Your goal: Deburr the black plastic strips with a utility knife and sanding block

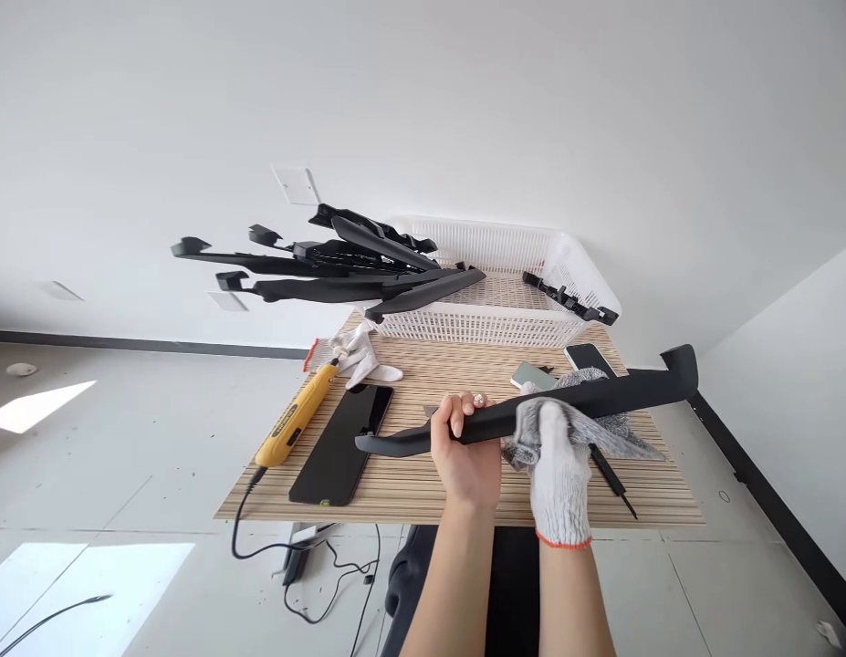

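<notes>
Far left, a bundle of black trim pieces (327,269) juts out over the edge of a white basket (573,265) at the back of the striped surface (429,493). In front of it a yellow corded tool (296,417) lies at an angle, its tip just beside a spare white glove (364,358), and a flat black panel (340,443) lies next to the tool.

Now the centre: the bare left hand (464,452) is clamped around a long black trim strip (600,397), thumb on top and fingers curled under, holding it just above the surface with the far end angling up to the right. The gloved right hand (556,456) is closed over the strip just beside the left, pressing a grey knit cloth (614,429) against it — this looks like a wipe or rub of the strip in mid-stroke.

Working further along the strip would call for a firm brace from the left hand and cloth contact all the way towards the upturned end.

To the right, two phones (532,374) lie behind the strip, and a slim black screwdriver (611,474) lies under the cloth's edge.
</notes>
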A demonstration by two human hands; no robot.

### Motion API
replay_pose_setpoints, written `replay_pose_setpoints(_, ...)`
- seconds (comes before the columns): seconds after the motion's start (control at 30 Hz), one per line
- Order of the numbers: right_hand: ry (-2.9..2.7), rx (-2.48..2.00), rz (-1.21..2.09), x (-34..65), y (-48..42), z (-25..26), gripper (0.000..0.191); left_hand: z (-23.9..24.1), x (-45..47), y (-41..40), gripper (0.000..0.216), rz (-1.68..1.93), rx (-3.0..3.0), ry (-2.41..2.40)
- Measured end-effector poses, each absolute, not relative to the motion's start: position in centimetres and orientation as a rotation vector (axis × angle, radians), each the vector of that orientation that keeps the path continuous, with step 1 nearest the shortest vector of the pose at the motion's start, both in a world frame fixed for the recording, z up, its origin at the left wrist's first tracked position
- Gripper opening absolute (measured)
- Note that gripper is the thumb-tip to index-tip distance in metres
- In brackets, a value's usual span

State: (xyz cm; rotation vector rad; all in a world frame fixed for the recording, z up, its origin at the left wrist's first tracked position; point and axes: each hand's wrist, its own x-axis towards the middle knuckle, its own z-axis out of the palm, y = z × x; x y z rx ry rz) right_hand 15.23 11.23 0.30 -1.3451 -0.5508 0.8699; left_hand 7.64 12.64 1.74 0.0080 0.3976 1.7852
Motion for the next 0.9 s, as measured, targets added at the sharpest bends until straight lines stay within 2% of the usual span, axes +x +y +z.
replay_pose_setpoints(0.1, -0.673, -1.469, 0.886, 15.2, 11.0, 0.7, 0.063, 1.4, 7.0, 12.9, 0.049, 1.803, 0.015, 0.411)
replay_pose_setpoints(0.23, -0.586, -1.483, 0.951, 14.5, 10.3, 1.1, 0.049, 1.1, 6.4, 12.9, 0.049, 1.834, 0.013, 0.414)
replay_pose_setpoints(0.33, -0.452, -1.477, 0.897, 14.0, 10.3, 1.1, 0.057, 1.2, 6.3, 12.5, 0.047, 1.818, 0.06, 0.433)
replay_pose_setpoints(0.47, -0.628, -1.389, 0.967, 13.9, 10.6, 1.1, 0.073, 1.5, 6.4, 11.8, 0.046, 1.805, 0.148, 0.429)
replay_pose_setpoints(0.7, -0.444, -1.102, 1.007, 13.0, 10.5, 1.4, 0.056, 1.4, 6.1, 11.6, 0.046, 1.79, 0.109, 0.4)
replay_pose_setpoints(0.9, -0.271, -1.301, 0.84, 13.0, 11.0, 0.9, 0.066, 1.3, 6.3, 11.8, 0.046, 1.768, 0.098, 0.452)
